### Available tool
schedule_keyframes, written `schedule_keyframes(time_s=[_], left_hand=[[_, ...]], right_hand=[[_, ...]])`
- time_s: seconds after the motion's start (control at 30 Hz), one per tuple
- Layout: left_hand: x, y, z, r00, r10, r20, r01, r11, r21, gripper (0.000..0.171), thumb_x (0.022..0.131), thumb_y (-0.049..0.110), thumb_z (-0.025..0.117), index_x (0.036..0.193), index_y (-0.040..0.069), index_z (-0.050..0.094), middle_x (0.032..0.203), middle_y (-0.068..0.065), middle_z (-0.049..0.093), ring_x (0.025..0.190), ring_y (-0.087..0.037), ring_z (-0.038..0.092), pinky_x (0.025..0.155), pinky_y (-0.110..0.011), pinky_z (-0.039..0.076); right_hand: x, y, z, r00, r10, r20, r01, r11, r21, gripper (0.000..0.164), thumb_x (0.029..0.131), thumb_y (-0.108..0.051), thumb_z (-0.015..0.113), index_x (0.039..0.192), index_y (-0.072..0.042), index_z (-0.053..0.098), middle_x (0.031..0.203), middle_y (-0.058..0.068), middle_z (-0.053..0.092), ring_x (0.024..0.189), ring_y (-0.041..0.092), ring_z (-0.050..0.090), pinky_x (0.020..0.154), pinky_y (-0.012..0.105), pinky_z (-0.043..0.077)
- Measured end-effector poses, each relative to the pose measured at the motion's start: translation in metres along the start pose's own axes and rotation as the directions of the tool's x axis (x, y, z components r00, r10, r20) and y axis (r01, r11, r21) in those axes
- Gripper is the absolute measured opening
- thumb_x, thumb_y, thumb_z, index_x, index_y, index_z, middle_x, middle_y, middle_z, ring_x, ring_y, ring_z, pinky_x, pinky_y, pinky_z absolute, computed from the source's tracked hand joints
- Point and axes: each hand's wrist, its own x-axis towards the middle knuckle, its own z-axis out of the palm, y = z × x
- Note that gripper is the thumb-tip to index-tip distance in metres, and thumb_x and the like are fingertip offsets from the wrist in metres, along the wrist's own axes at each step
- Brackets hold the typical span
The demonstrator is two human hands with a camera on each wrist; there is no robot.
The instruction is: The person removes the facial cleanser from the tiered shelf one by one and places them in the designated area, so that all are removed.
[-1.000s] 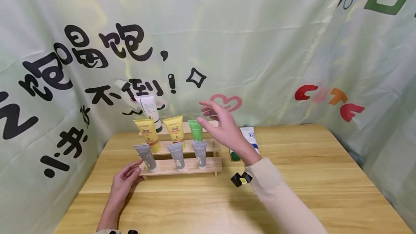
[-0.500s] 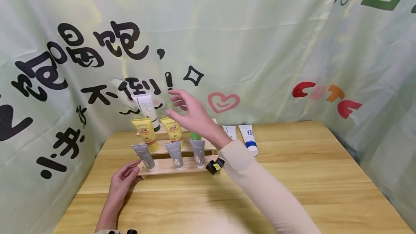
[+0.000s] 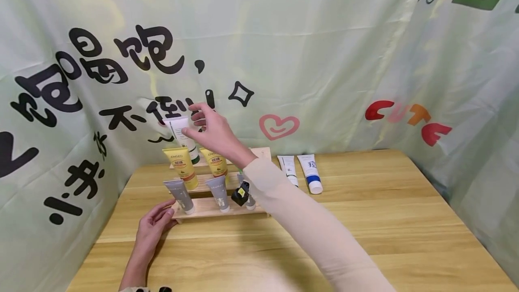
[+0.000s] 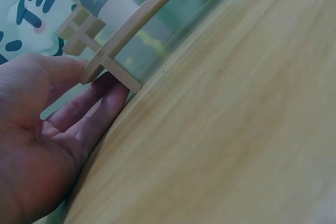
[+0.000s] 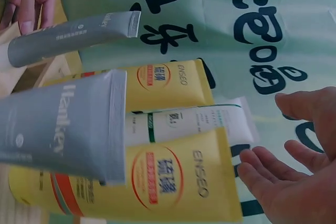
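Note:
My right hand (image 3: 215, 132) is beside the top of a white tube (image 3: 189, 148) on the rack's highest step. Its thumb and fingers are spread; in the right wrist view a gap shows between fingertips and tube. My left hand (image 3: 153, 223) holds the left end of the wooden tiered rack (image 3: 202, 207), its fingers at the front step's end and leg. Two yellow tubes (image 3: 181, 166) stand on the middle step. Grey tubes (image 3: 219, 194) stand on the front step, the right one partly covered by my wrist camera. My right forearm hides most of a green tube.
Two more white tubes lie on the wooden table (image 3: 365, 220) right of the rack, one with a blue band (image 3: 311, 174), the other (image 3: 288, 168) partly behind my sleeve. A printed curtain (image 3: 332, 80) hangs behind and at both sides.
My right hand has moved left across the rack, from above the green tube to the white tube at the back left. The left hand stays at the rack's left end.

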Motion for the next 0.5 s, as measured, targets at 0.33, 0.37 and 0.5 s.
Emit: schedule_keyframes(time_s=[0.33, 0.37, 0.5], left_hand=[[0.005, 0.001, 0.004, 1.000, 0.003, 0.012, -0.004, 1.000, 0.022, 0.050, 0.102, 0.020, 0.066, 0.141, -0.008, 0.053, 0.106, 0.007, 0.070, 0.094, -0.006, 0.068, 0.083, -0.026, 0.062], [0.005, 0.001, 0.003, 1.000, 0.000, 0.005, 0.000, 1.000, 0.024, 0.049, 0.102, 0.020, 0.066, 0.141, -0.008, 0.053, 0.106, 0.007, 0.070, 0.094, -0.006, 0.068, 0.082, -0.026, 0.062], [0.001, 0.000, -0.001, 1.000, -0.007, -0.003, 0.007, 1.000, 0.011, 0.050, 0.102, 0.019, 0.066, 0.141, -0.009, 0.052, 0.105, 0.009, 0.071, 0.093, -0.006, 0.069, 0.082, -0.027, 0.062]], right_hand=[[0.018, 0.001, 0.015, 0.989, 0.138, -0.043, -0.139, 0.990, -0.011, 0.055, 0.092, -0.016, 0.079, 0.140, -0.006, 0.054, 0.122, 0.011, 0.066, 0.115, 0.021, 0.064, 0.085, 0.020, 0.056], [0.019, 0.001, 0.017, 0.989, 0.140, -0.039, -0.140, 0.990, -0.003, 0.055, 0.092, -0.014, 0.079, 0.139, -0.005, 0.054, 0.122, 0.012, 0.067, 0.114, 0.021, 0.064, 0.083, 0.019, 0.055], [0.024, 0.002, 0.029, 0.989, 0.143, -0.046, -0.143, 0.990, -0.007, 0.052, 0.092, -0.009, 0.078, 0.138, -0.003, 0.054, 0.117, 0.013, 0.068, 0.106, 0.019, 0.065, 0.076, 0.016, 0.053]])
